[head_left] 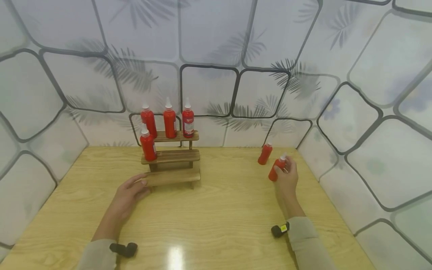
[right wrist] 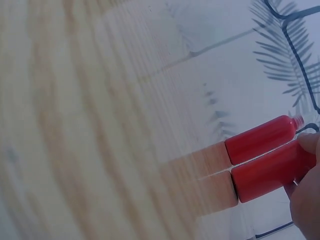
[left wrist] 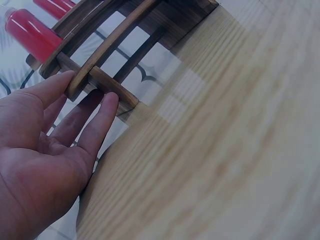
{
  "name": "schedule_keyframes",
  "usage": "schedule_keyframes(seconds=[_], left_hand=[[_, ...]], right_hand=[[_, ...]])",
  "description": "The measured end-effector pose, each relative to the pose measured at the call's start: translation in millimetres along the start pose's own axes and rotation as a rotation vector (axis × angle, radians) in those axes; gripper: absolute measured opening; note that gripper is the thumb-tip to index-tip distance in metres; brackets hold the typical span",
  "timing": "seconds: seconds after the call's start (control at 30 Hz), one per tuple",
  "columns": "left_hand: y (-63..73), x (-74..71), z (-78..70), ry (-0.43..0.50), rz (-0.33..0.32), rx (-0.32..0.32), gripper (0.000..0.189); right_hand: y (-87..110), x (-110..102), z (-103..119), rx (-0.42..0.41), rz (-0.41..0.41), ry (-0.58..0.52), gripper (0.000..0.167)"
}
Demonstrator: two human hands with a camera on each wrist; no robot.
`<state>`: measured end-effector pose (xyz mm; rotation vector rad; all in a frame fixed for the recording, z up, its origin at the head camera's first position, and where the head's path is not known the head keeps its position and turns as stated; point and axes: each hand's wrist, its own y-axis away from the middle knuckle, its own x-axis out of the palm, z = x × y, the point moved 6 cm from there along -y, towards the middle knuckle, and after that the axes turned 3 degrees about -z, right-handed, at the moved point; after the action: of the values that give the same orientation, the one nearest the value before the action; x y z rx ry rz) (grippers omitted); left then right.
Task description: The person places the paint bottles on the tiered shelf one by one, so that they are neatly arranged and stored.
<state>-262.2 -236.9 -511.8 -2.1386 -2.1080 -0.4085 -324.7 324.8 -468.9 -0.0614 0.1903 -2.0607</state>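
Note:
A red squeeze bottle [head_left: 275, 170] with a white nozzle is gripped near its top by my right hand [head_left: 287, 174], thumb on the near side. In the right wrist view this gripped bottle [right wrist: 270, 172] has its base right at the tabletop. Just behind it stands a second red bottle [head_left: 264, 153]. My left hand [head_left: 129, 191] holds the left end of the lowest shelf of a three-step wooden rack [head_left: 175, 177]; the left wrist view shows its fingertips [left wrist: 111, 100] against the shelf end and its support.
Three red bottles stand on the rack's top shelf, including one labelled bottle [head_left: 188, 122] at right. Another red bottle [head_left: 148, 146] stands at the left of the middle shelf. The wooden table [head_left: 216, 217] meets a patterned wall covering [head_left: 209, 90] behind and at the right.

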Motion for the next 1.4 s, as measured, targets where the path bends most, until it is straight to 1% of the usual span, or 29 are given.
schedule_keyframes(seconds=[0.17, 0.27, 0.4, 0.43, 0.53, 0.67, 0.87, 1.0, 1.2, 1.3, 1.4], left_hand=[[-1.0, -1.0, 1.4, -0.014, 0.001, -0.004, 0.031], [-0.8, -1.5, 1.0, -0.030, -0.003, -0.008, 0.033], [-0.5, -1.8, -0.3, -0.043, -0.007, -0.013, 0.036], [-0.6, -1.7, -0.5, -0.046, -0.007, -0.013, 0.037], [-1.0, -1.5, -0.4, -0.039, -0.008, -0.012, 0.038], [-0.4, -0.7, -0.4, -0.032, -0.006, -0.004, 0.035], [0.8, 0.6, -1.9, -0.029, -0.003, 0.003, 0.033], [1.0, 0.7, -2.0, -0.029, -0.004, -0.002, 0.035], [0.1, -0.6, -1.4, -0.044, -0.007, -0.010, 0.044], [-0.9, -2.0, -0.8, -0.054, -0.008, -0.012, 0.048], [-1.4, -3.2, -0.3, -0.063, -0.009, -0.013, 0.047]], right_hand=[[0.6, 5.7, 1.0, 0.000, -0.008, 0.008, 0.058], [1.8, 13.1, 6.5, -0.043, 0.003, 0.017, 0.057], [16.0, 27.0, 33.1, -0.119, 0.050, 0.072, 0.056], [20.3, 31.0, 39.6, -0.130, 0.065, 0.072, 0.056], [25.0, 42.5, 46.3, -0.163, 0.098, 0.047, 0.056], [21.2, 57.3, 40.3, -0.215, 0.114, 0.005, 0.056], [28.9, 82.0, 55.8, -0.278, 0.170, -0.056, 0.055], [36.5, 99.4, 68.3, -0.297, 0.216, -0.064, 0.054], [49.5, 128.3, 84.3, -0.295, 0.296, -0.089, 0.059], [54.7, 143.2, 89.9, -0.304, 0.320, -0.114, 0.060], [60.0, 158.7, 95.9, -0.325, 0.337, -0.134, 0.059]])
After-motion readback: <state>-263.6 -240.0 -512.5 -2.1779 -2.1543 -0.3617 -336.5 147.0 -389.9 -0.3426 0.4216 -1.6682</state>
